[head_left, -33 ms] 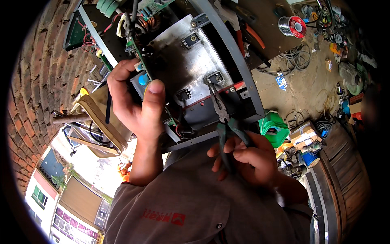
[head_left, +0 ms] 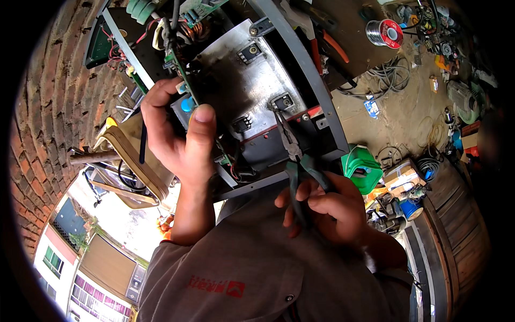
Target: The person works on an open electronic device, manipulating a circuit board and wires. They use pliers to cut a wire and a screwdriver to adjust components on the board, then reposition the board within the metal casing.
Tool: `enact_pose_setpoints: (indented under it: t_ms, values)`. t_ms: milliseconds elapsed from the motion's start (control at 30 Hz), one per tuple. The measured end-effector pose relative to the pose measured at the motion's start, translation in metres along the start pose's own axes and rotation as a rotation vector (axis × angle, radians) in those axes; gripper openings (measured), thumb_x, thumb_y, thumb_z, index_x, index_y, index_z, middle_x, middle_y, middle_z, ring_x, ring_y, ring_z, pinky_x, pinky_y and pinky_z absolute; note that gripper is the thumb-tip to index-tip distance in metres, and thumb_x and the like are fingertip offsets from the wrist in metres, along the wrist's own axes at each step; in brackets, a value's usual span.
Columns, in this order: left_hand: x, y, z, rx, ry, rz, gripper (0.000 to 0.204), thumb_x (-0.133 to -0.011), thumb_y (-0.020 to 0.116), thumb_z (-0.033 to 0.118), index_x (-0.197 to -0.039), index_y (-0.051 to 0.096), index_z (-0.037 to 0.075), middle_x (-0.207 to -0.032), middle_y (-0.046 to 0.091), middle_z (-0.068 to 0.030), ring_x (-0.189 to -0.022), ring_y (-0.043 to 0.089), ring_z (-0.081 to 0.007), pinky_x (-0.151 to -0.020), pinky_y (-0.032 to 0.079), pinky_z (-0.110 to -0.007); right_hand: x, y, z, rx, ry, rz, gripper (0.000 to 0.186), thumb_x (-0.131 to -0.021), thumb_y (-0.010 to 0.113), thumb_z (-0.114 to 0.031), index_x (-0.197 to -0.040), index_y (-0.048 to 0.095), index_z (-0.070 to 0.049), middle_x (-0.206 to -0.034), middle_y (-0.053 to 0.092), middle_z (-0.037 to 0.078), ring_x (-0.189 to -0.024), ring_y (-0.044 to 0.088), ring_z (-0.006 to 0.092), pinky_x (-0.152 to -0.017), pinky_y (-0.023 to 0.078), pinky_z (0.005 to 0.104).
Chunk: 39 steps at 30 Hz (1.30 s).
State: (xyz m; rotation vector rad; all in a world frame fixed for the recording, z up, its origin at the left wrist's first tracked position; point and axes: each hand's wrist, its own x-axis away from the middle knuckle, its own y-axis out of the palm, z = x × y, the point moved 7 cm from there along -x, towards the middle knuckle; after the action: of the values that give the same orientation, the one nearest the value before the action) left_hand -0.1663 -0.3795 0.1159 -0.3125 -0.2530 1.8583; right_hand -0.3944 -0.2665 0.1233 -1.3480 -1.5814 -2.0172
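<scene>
Left hand [head_left: 179, 137] fingers closed around a circuit board [head_left: 185, 94], right hand [head_left: 327, 206] gripping pliers [head_left: 295, 155], tips at a metal plate [head_left: 241, 88]

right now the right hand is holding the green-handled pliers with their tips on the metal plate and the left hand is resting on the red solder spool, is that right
Not quite. The head view shows the left hand gripping the circuit board edge of the opened device, thumb by a blue part; the red solder spool lies far off, untouched. The right hand does hold the green-handled pliers, tips on the metal plate.

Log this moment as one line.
left hand: grips circuit board edge | right hand: holds green-handled pliers | pliers tip: at component on metal plate | unit: open metal frame
</scene>
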Motion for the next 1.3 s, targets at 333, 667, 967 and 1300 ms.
enact_pose_setpoints:
  t_ms: [333,667,967,1300]
  values:
    - [0.000,0.001,-0.004,0.045,-0.023,-0.012,0.051,-0.086,0.081,0.028,-0.122,0.059,-0.001,-0.123,0.058,-0.0096,-0.111,0.055,-0.0175,-0.102,0.041,-0.031,-0.004,-0.006,0.001,0.034,-0.057,-0.063,0.017,-0.091,0.050,-0.003,-0.104,0.057,0.003,-0.108,0.064,0.023,-0.079,0.068,0.0253,-0.063,0.057,0.0383]
    - [0.000,0.000,-0.005,0.055,-0.048,-0.005,0.050,-0.086,0.082,0.028,-0.121,0.060,-0.001,-0.122,0.058,-0.0078,-0.107,0.055,-0.0157,-0.098,0.043,-0.030,0.009,0.006,0.000,0.170,-0.105,-0.056,0.014,-0.094,0.049,-0.003,-0.104,0.058,0.002,-0.109,0.065,0.020,-0.080,0.068,0.0243,-0.064,0.055,0.0340]
    - [0.004,0.006,0.044,-0.581,0.181,-0.083,0.059,-0.086,0.082,0.031,-0.133,0.060,0.003,-0.136,0.052,-0.0169,-0.127,0.049,-0.0295,-0.108,0.040,-0.041,0.015,-0.007,0.001,-0.068,0.000,-0.165,0.021,-0.096,0.048,-0.003,-0.111,0.059,0.004,-0.121,0.065,0.025,-0.099,0.071,0.0306,-0.078,0.062,0.0422]
    - [-0.012,0.073,0.102,-1.114,0.638,-1.149,0.039,-0.080,0.078,0.001,-0.117,0.075,0.013,-0.129,0.068,-0.0148,-0.117,0.066,-0.0305,-0.102,0.053,-0.047,0.012,-0.018,0.007,0.153,-0.056,-0.131,0.018,-0.096,0.053,-0.001,-0.111,0.060,0.005,-0.122,0.066,0.019,-0.099,0.070,0.0218,-0.075,0.062,0.0347]
